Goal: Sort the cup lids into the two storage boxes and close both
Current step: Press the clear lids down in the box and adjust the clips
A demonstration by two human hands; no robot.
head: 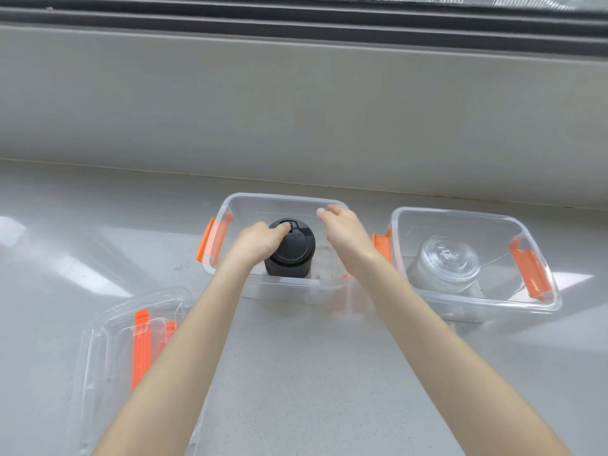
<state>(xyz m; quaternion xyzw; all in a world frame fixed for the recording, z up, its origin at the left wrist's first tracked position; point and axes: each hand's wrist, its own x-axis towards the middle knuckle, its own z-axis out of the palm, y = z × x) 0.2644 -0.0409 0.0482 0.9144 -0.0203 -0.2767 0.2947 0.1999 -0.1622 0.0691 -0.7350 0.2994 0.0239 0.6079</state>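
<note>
Item: grey worktop [296, 357], two clear storage boxes with orange latches, both uncovered.

Centre box [283, 200], middle of the frame: holds a stack of black cup lids [291, 255]. The left hand [260, 240] rests curled on the stack's top left edge, fingers folded down against it; whether it grips or only steadies the stack cannot be told. The right hand [343, 230] hovers above the same box, to the right of the stack, fingers loosely spread, holding nothing.

Right box [473, 304], centre right: holds a stack of clear cup lids [447, 263].

Box covers [138, 334], lower left: clear, with orange handles, lying overlapped on the worktop, partly behind the left forearm; they look like two.

Status, as judged: sorting seems done; closing not yet begun.

Risks: the tall black stack may topple if the left hand lifts off sideways, and a leaning stack could block the cover from seating. The nested covers may lift together. Latches hanging outward may miss the cover edges.
</note>
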